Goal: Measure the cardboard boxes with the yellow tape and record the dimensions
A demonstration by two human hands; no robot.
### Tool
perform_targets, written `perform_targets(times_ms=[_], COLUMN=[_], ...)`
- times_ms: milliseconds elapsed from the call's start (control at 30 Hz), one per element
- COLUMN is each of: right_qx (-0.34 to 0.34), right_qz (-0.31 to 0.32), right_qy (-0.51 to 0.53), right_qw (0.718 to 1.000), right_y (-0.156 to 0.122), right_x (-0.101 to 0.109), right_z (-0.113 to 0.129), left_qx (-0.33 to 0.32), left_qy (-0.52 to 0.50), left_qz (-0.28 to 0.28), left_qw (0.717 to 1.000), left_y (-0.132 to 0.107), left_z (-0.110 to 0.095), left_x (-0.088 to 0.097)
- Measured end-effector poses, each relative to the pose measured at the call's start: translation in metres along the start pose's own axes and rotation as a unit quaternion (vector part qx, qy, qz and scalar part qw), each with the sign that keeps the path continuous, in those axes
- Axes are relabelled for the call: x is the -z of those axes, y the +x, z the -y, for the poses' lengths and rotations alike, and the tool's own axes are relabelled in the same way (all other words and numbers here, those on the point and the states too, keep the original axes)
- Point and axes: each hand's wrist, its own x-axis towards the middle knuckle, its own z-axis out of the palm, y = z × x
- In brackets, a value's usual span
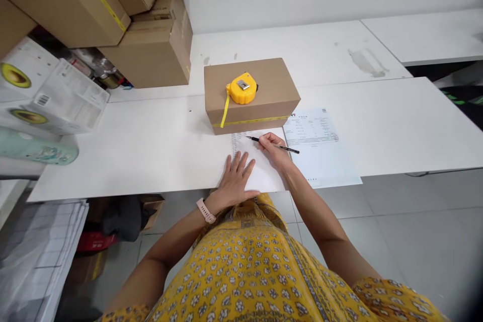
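Observation:
My right hand (273, 148) is closed round a black pen (289, 149), whose tip rests on a white sheet of paper (260, 173) at the table's near edge. My left hand (234, 178) lies flat on the same sheet with its fingers spread, a pink watch on the wrist. Just beyond the pen stands a brown cardboard box (251, 105) with a yellow tape measure (242, 88) on top; its yellow tape hangs down the box's front. A printed pale-blue form (320, 153) lies to the right of the white sheet.
The white table (151, 146) runs left and right, with a second white surface (422, 35) at the back right. Stacked brown cartons (151, 45) stand at the back left. White avocado-printed boxes (49, 95) and a mint-green bottle (35, 147) lie far left. Bags sit under the table.

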Motion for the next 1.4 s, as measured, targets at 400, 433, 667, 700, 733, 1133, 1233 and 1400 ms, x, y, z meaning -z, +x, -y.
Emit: perform_targets(times_ms=[400,433,667,700,733,1133,1233,1400], right_qx=[0.058,0.069,0.090,0.096,0.104,0.127,0.128,0.123], right_qz=[0.000,-0.013,-0.033,-0.042,-0.056,-0.068,-0.066,-0.066], right_qy=[-0.131,-0.142,-0.144,-0.149,-0.158,-0.211,-0.217,-0.215], right_qw=[0.990,0.987,0.985,0.983,0.980,0.967,0.965,0.967], right_y=[0.023,0.025,0.038,0.040,0.041,0.044,0.045,0.045], right_x=[0.005,0.004,-0.002,-0.003,-0.003,-0.005,-0.005,-0.005], right_z=[-0.011,-0.011,-0.019,-0.020,-0.020,-0.023,-0.024,-0.025], left_qx=[0.013,0.017,0.022,0.024,0.026,0.029,0.030,0.031], left_qy=[-0.032,-0.023,-0.018,-0.018,-0.018,-0.022,-0.025,-0.024], left_qz=[-0.003,-0.006,-0.032,-0.033,-0.035,-0.051,-0.049,-0.043], left_qw=[0.999,1.000,0.999,0.999,0.999,0.998,0.998,0.998], left_y=[0.045,0.048,0.048,0.047,0.047,0.048,0.048,0.048], left_z=[0.047,0.048,0.047,0.046,0.046,0.047,0.047,0.046], left_x=[0.027,0.025,0.015,0.016,0.016,0.012,0.012,0.015])
